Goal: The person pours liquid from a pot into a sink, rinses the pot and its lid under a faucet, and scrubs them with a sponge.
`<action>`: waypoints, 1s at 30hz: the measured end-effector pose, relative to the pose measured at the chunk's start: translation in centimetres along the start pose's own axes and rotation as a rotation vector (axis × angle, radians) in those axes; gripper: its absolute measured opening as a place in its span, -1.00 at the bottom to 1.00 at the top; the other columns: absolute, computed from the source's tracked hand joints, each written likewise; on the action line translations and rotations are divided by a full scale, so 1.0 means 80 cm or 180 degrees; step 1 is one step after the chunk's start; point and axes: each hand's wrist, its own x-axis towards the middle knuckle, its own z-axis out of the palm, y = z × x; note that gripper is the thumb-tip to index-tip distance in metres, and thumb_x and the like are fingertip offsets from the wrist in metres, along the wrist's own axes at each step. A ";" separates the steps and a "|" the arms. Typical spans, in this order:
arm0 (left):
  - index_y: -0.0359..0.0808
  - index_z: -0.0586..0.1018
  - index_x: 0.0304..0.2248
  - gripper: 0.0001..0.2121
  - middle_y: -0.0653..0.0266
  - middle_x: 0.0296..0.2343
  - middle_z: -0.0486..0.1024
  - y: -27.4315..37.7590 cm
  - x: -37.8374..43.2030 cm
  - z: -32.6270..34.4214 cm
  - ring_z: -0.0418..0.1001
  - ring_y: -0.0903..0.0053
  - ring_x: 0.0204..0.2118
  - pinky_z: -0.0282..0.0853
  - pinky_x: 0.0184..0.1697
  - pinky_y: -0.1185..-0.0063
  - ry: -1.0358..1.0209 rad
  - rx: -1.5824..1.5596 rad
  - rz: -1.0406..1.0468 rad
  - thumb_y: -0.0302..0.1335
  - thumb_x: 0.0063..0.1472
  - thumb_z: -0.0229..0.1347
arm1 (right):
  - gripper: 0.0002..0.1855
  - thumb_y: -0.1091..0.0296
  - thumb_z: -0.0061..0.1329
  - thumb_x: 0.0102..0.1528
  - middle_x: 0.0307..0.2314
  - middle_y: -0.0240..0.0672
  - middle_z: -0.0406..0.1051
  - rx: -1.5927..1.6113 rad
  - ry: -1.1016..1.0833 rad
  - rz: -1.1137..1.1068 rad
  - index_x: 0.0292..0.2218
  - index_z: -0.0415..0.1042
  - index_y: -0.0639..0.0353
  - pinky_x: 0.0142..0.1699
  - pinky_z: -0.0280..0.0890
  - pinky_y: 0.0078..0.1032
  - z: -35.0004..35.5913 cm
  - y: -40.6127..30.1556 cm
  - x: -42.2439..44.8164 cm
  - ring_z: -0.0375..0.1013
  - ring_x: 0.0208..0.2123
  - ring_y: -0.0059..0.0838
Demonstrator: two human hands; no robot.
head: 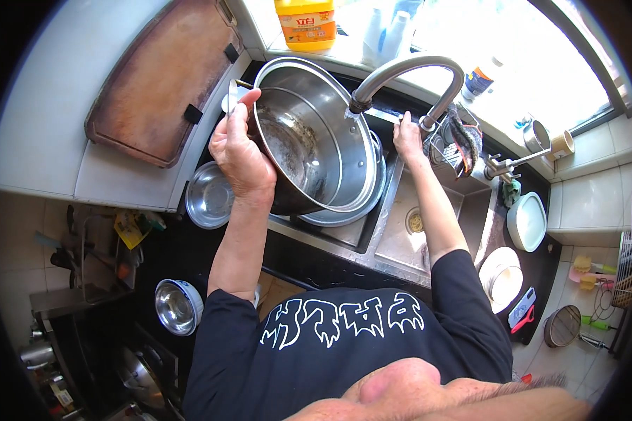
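My left hand (245,150) grips the loop handle of a large stainless steel pot (305,142). The pot is tilted with its mouth towards the right, and brown stains mark its inner bottom. Above the pot's right rim hangs the spout of a curved metal faucet (411,63), with a little water at its tip. My right hand (408,138) is beside the faucet's base, its fingertips at a flat metal strip (382,114). Whether those fingers hold the strip cannot be made out. Beneath the pot is a wide metal basin (342,217), largely hidden.
The sink (395,237) lies right of the pot. A wire rack (445,150) with a scrubbing cloth is by my right hand. Metal bowls (210,194), a brown cutting board (163,79), a yellow detergent jug (306,23), white bowls (505,281) and a phone (522,308) surround the work area.
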 end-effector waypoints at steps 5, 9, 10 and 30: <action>-0.54 0.54 -0.28 -0.74 0.14 -0.31 0.52 0.005 -0.009 -0.010 0.44 0.58 -0.24 0.29 -0.09 0.67 -0.0089 0.0298 0.0033 -0.54 0.21 -0.13 | -0.41 0.20 -0.05 0.08 -0.43 -0.01 0.44 0.0939 -0.0759 0.0199 0.05 0.12 0.29 -0.22 0.34 -0.23 -0.073 -0.092 -0.046 0.44 -0.38 0.02; -0.50 0.57 -0.33 -0.78 0.25 -0.39 0.51 0.017 -0.012 0.003 0.41 0.66 -0.34 0.27 -0.19 0.73 -0.0239 0.0187 -0.0206 -0.52 0.20 -0.08 | -0.45 -0.01 -0.01 0.00 -0.29 0.00 0.41 0.1119 -0.1450 0.0053 -0.12 0.34 0.27 -0.07 0.27 -0.26 -0.056 -0.095 -0.056 0.41 -0.22 -0.06; -0.53 0.55 -0.32 -0.77 0.20 -0.37 0.52 0.019 -0.005 0.004 0.44 0.62 -0.33 0.29 -0.18 0.71 -0.0257 0.0169 -0.0290 -0.53 0.20 -0.08 | -0.46 -0.02 0.00 -0.02 -0.25 -0.01 0.41 0.1252 -0.1828 0.0216 -0.18 0.38 0.30 -0.05 0.26 -0.29 -0.058 -0.094 -0.058 0.39 -0.18 -0.03; -0.16 0.34 -0.67 -0.68 0.34 -0.74 0.39 -0.163 0.085 -0.111 0.46 0.53 -0.69 0.51 -0.58 0.54 -0.0103 -0.0182 -0.3266 -0.33 0.23 -0.01 | -0.56 0.38 -0.13 0.14 -0.53 -0.38 0.30 0.4548 -0.1242 0.2118 0.03 0.17 0.32 -0.43 0.42 -0.44 -0.351 -0.129 -0.126 0.32 -0.61 -0.63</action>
